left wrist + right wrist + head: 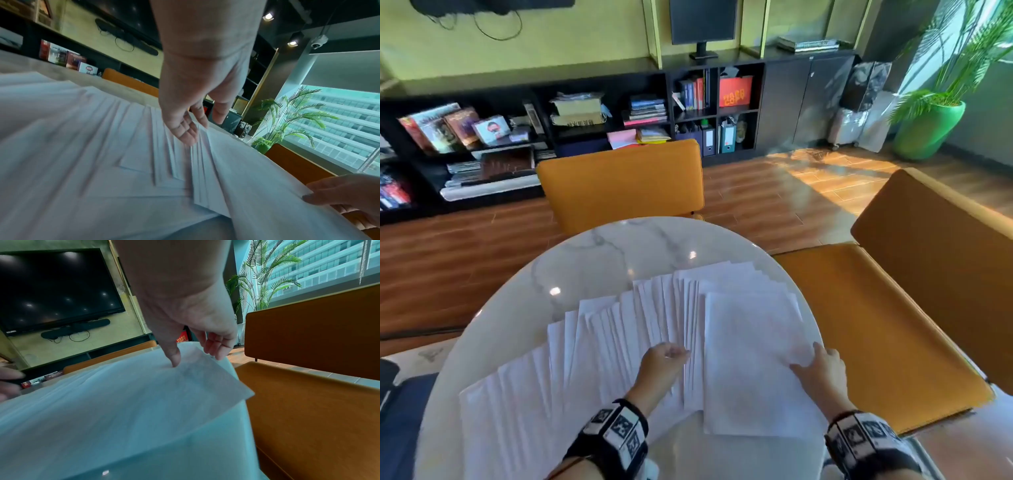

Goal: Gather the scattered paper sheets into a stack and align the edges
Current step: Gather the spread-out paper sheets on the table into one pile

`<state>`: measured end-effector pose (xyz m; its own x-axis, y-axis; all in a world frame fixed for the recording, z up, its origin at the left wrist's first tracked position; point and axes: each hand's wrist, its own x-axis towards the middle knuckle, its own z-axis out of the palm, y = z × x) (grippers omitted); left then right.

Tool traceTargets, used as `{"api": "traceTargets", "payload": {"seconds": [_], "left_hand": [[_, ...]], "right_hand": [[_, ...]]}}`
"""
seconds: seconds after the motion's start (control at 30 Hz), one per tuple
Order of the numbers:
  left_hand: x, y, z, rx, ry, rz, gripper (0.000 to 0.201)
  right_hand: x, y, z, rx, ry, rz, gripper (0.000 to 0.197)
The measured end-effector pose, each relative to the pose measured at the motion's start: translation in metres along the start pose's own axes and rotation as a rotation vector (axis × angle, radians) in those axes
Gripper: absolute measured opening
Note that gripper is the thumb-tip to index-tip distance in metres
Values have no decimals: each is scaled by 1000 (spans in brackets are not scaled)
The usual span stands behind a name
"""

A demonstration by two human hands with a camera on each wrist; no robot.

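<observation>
Several white paper sheets (602, 359) lie fanned across the round marble table (619, 246), overlapping from the near left to the far right. My left hand (678, 354) rests in the middle of the fan, its bent fingers (185, 129) touching the sheet edges with the thumb held free. My right hand (813, 359) pinches the right edge of the top sheet (750, 359). The thumb (174, 360) presses on the sheet from above, the other fingers curl past its edge, and that edge is slightly lifted.
An orange chair (623, 185) stands at the table's far side. A second orange chair (876, 325) sits close against its right edge. Bare marble shows beyond the fan. Shelves, a monitor and a potted plant line the far wall.
</observation>
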<state>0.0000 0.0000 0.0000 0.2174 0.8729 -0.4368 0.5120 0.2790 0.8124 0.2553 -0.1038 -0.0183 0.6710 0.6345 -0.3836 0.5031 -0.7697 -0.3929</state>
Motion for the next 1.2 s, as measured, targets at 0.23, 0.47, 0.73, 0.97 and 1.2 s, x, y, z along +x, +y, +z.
{"api": "traceTargets", "payload": {"seconds": [0.23,0.47,0.73,0.97,1.2], "left_hand": [[34,22,32,33,0,-81,46],[52,28,50,135,-20,-83,20],[44,37,72,75,8,-79,49],[44,44,65,-210,19,-44,27],[53,35,52,-155,124,-25,16]], "right_hand": [[14,-6,-1,55,-32,28,61],[22,-14,3,117,-84,12,55],[33,-20,5,243,-193,-18,58],[41,-24,-5,512,-97,-81,20],[55,-31,-3,470,-58,-105,21]]}}
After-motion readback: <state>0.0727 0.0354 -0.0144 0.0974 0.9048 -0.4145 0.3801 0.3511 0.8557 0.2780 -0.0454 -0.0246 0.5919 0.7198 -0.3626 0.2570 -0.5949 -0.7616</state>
